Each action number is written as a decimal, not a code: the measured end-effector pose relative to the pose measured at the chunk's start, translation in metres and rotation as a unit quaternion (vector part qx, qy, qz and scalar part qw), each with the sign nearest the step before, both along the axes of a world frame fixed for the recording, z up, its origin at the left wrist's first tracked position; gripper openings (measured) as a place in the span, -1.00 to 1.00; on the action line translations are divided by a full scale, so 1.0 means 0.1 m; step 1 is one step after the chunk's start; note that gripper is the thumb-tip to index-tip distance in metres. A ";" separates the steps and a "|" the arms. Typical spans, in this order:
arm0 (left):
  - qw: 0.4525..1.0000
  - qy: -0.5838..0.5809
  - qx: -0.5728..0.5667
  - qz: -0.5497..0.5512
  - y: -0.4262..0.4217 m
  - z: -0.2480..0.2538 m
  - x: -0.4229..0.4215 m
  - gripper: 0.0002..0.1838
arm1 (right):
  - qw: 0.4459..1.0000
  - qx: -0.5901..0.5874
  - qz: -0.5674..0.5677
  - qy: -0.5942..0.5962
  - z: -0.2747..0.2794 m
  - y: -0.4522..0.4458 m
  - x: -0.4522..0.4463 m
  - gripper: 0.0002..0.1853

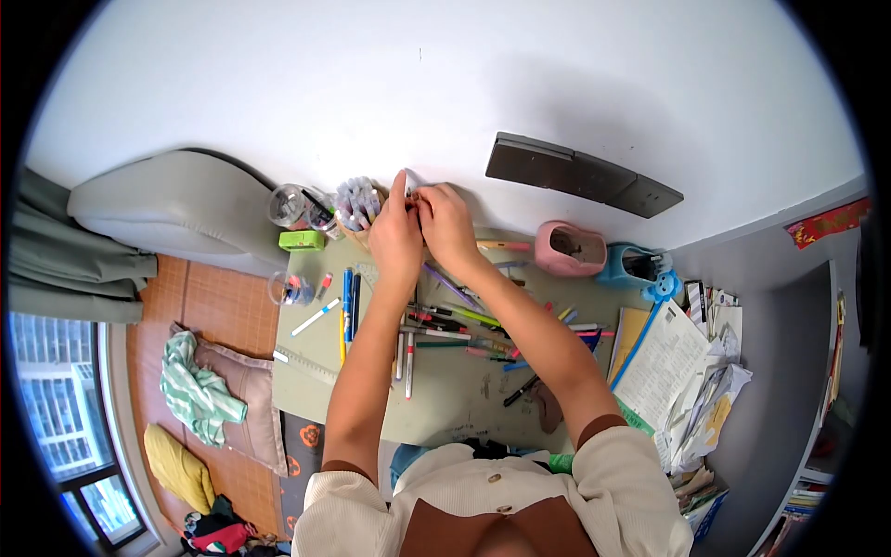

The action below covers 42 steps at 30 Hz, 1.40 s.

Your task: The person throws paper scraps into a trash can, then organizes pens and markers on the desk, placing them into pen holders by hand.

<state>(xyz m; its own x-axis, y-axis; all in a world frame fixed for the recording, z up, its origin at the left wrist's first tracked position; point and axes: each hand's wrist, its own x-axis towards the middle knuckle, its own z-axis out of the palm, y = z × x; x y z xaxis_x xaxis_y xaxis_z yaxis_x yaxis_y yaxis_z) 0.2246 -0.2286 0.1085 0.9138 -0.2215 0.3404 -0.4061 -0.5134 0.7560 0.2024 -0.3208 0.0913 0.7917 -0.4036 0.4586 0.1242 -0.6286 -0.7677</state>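
Note:
My left hand [396, 230] and my right hand [447, 225] meet at the back of the desk, close to the wall. Both have bent fingers pinched together around something small, which the fingers mostly hide. My left index finger points up toward the wall. Just left of my left hand stands a holder packed with grey-capped pens [358, 200]. Below my hands, loose pens and markers lie scattered over the desk [445, 395], among them blue markers [352, 302], a purple pen [452, 283] and a green marker [473, 316].
A pink container [570, 249] and a blue container [631, 266] stand at the back right. Papers [664, 348] pile up along the right side. Clear cups [288, 206], a green box [302, 241] and a ruler [306, 364] are on the left. A dark panel [583, 174] projects from the wall.

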 end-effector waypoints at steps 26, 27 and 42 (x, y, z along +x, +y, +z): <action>0.891 -0.173 0.307 -0.287 0.29 -1.09 -0.78 -0.80 | 0.957 -0.228 0.116 0.137 -0.76 -0.51 -1.04 -0.86; 0.884 -0.188 0.310 -0.296 0.31 -1.04 -0.78 -0.80 | 0.955 -0.236 0.116 0.137 -0.77 -0.51 -1.04 -0.85; 0.950 -0.080 -0.290 0.082 0.71 -0.27 -0.14 -0.68 | 0.973 0.137 0.065 -0.175 0.35 0.25 -0.20 -0.60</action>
<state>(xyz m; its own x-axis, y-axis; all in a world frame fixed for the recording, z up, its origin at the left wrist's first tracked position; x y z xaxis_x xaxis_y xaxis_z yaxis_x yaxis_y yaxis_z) 0.2111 -0.1576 0.0820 0.8463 0.1858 0.4993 -0.4901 -0.0959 0.8664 0.1825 -0.2963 0.1259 0.6586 -0.4563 0.5984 0.4733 -0.3671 -0.8008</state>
